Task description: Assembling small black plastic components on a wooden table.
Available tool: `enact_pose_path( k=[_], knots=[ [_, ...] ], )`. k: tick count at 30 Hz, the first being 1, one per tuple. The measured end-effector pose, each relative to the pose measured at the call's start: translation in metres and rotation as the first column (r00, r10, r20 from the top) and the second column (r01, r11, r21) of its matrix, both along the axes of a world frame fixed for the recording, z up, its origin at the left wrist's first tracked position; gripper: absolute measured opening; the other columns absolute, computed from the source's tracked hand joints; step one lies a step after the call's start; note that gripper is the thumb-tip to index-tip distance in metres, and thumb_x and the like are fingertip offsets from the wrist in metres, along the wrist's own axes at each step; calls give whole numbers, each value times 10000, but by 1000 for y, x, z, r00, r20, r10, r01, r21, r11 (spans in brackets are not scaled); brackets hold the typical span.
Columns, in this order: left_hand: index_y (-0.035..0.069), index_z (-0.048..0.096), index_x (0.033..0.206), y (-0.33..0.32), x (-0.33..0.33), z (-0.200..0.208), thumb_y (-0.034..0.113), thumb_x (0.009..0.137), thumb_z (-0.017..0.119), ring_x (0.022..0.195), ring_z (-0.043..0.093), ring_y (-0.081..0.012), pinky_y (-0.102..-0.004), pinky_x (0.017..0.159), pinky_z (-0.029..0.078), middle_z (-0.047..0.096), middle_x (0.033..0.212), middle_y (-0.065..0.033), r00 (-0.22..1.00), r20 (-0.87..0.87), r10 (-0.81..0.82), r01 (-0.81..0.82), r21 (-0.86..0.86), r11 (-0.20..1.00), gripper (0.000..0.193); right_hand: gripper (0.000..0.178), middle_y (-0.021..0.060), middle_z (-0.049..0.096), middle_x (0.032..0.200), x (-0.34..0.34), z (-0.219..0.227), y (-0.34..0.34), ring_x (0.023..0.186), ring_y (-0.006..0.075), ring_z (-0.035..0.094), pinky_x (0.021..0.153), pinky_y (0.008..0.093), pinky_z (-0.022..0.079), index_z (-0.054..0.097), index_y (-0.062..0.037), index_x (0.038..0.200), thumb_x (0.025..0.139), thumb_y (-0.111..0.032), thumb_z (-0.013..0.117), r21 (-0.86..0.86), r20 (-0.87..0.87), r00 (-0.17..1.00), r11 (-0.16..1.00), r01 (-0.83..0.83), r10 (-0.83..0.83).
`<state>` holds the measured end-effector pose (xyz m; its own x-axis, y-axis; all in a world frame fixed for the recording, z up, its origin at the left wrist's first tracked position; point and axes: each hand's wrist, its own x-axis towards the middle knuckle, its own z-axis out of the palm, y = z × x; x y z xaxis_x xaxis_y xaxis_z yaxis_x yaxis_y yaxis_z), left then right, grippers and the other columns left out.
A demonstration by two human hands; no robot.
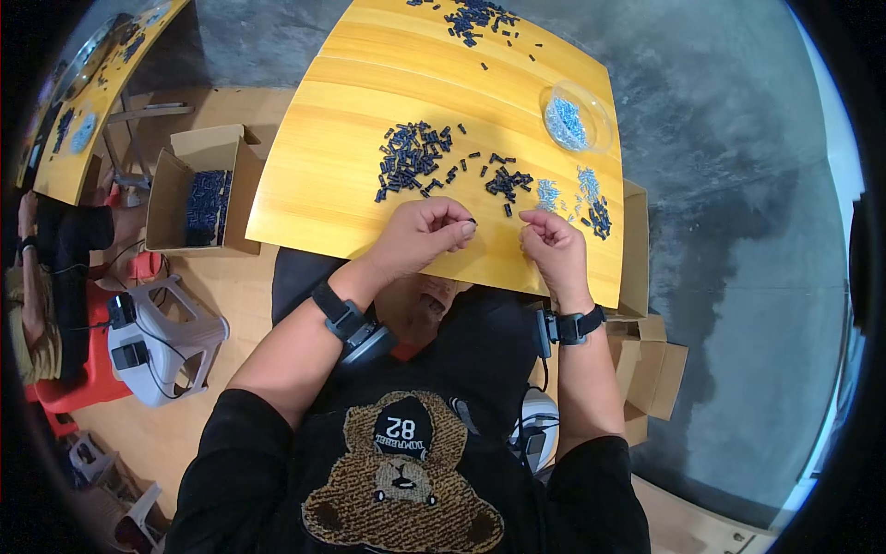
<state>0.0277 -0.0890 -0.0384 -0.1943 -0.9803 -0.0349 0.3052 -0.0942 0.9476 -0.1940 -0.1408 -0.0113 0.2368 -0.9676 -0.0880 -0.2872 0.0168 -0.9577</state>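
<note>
My left hand (426,238) is pinched over the near edge of the yellow wooden table (332,212), with a small black plastic piece (472,221) showing at its fingertips. To its right, my right hand (557,247) is also closed, thumb against forefinger; whatever it holds is too small to make out. Beyond my left hand lies a wide heap of short black pieces (411,159). A smaller black heap (506,181) is between the hands. Past my right hand are small clear or silvery pieces (547,193) and another black cluster (600,220).
A clear round bowl (602,120) of bluish small parts stands near the table's right edge. More black pieces (475,20) lie at the far end. Left of the table are an open carton (171,208) of black parts, a grey stool (157,337) and a seated person (35,305).
</note>
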Motion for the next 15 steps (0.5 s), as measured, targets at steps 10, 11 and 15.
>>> enact_pose_path(
  k=[10,11,15],
  knots=[
    [-3,600,986,3,0,2,147,869,620,745,585,-85,-228,703,489,628,838,-30,998,-30,-63,63,2,998,192,159,8,612,761,1,24,20,651,64,549,590,183,437,642,0,978,831,-38,594,170,117,993,985,4,-24],
    [-3,600,986,4,0,4,147,869,620,745,585,-85,-228,703,489,628,838,-30,997,-33,-69,68,-14,998,192,158,17,620,771,1,28,23,662,69,559,598,189,446,641,3,982,837,-36,592,164,120,993,986,-9,-11],
    [-2,601,977,15,-3,13,141,871,617,739,580,-87,-229,699,487,623,829,-26,996,-34,-86,87,46,995,178,171,31,637,800,-1,42,40,694,78,579,621,199,467,635,10,1008,852,-45,592,140,156,987,989,-47,25]
  ],
)
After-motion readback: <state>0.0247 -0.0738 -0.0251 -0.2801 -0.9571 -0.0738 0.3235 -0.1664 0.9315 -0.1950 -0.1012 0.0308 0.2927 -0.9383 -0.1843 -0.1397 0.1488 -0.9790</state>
